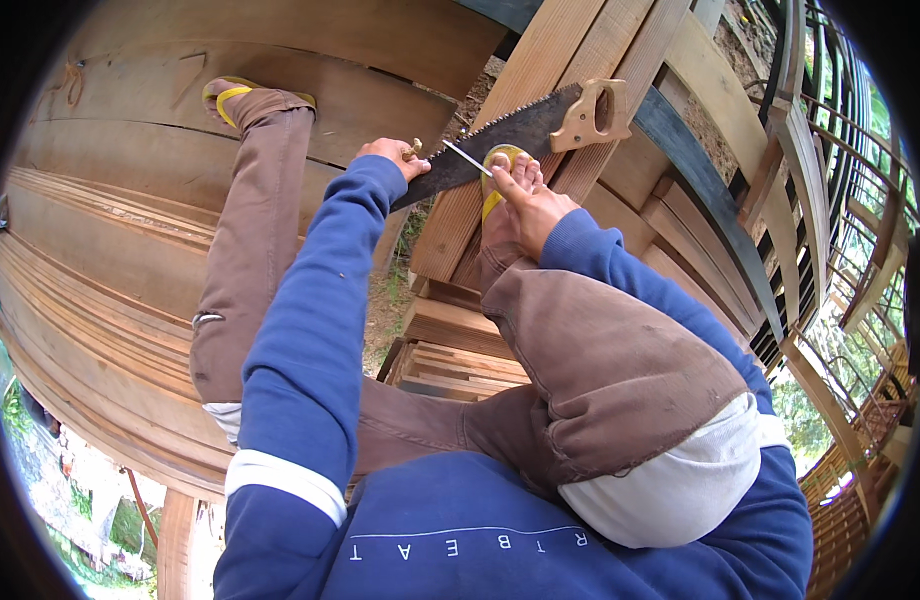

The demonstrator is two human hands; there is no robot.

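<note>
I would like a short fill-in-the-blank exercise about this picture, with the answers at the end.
The thin metal rod is held in the ____ hand.
The handsaw has a handle made of ____.
The sandals are ____.
The left sleeve is blue with a ____ band.

Missing words: right; wood; yellow; white.

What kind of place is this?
It looks like an outdoor woodworking spot, maybe a small sawmill or carpentry yard: there are stacked planks, a wooden-handled handsaw and green leaves outside.
</note>
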